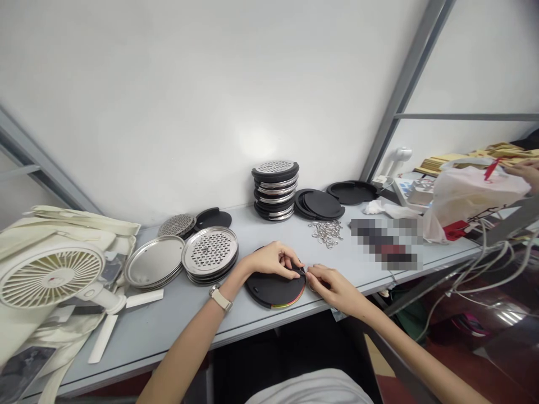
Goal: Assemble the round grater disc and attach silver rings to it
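Note:
A black round disc (275, 289) with a red and yellow stripe along its near rim lies at the table's front edge. My left hand (269, 259) rests over its far side, thumb and fingers pinched at the disc's right edge. Just right of it, my right hand (334, 289) pinches a small metal key ring, mostly covered by the fingers, against that same edge. Behind the hands is a loose pile of metal key rings with clasps (326, 233). To the left of the disc stands a stack of round metal grater plates (210, 249) with black parts beneath.
Plain metal discs (154, 261) and a cream fan (54, 278) stand at left. A tall grater stack (275, 191) and black round trays (320, 205) are by the wall. At right, another person's hand (526, 171) is by a white plastic bag (471, 193); cables (484, 264) hang below.

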{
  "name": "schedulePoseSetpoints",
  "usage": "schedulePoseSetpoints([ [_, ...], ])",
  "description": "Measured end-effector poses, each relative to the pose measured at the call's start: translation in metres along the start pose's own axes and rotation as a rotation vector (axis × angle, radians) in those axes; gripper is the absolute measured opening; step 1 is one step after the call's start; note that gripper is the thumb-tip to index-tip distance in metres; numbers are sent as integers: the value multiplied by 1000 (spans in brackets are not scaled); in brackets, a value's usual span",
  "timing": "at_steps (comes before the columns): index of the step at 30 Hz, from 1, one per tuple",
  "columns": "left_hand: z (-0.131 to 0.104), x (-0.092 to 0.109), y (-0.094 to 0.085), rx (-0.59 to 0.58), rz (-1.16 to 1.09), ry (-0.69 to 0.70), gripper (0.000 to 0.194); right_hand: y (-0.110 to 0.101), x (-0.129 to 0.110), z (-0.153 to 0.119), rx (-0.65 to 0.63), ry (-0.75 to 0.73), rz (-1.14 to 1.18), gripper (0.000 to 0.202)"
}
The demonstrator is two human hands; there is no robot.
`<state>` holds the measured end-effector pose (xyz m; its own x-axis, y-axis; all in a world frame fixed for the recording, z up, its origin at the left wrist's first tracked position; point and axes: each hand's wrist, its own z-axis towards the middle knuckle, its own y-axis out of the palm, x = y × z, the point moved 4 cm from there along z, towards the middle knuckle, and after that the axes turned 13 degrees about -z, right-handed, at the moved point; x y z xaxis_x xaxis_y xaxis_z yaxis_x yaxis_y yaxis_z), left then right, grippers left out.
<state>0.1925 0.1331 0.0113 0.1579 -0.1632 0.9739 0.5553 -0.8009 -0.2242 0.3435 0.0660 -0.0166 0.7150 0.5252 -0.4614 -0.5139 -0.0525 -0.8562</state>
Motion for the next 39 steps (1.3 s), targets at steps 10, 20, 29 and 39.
schedulePoseSetpoints([
  [10, 0, 1, 0, 1, 18, -1, 37, -3, -3, 1, -2, 4, 25, 37],
  [20, 0, 0, 0, 3, 26, -2, 38, -2, -1, 0, -10, 6, 15, 38],
  [29, -1, 1, 0, 6, 29, -2, 38, -1, 0, 1, -28, 14, 17, 34],
  [39, 0, 1, 0, -1, 47, 8, 38, 1, 1, 0, -37, 15, 8, 33],
])
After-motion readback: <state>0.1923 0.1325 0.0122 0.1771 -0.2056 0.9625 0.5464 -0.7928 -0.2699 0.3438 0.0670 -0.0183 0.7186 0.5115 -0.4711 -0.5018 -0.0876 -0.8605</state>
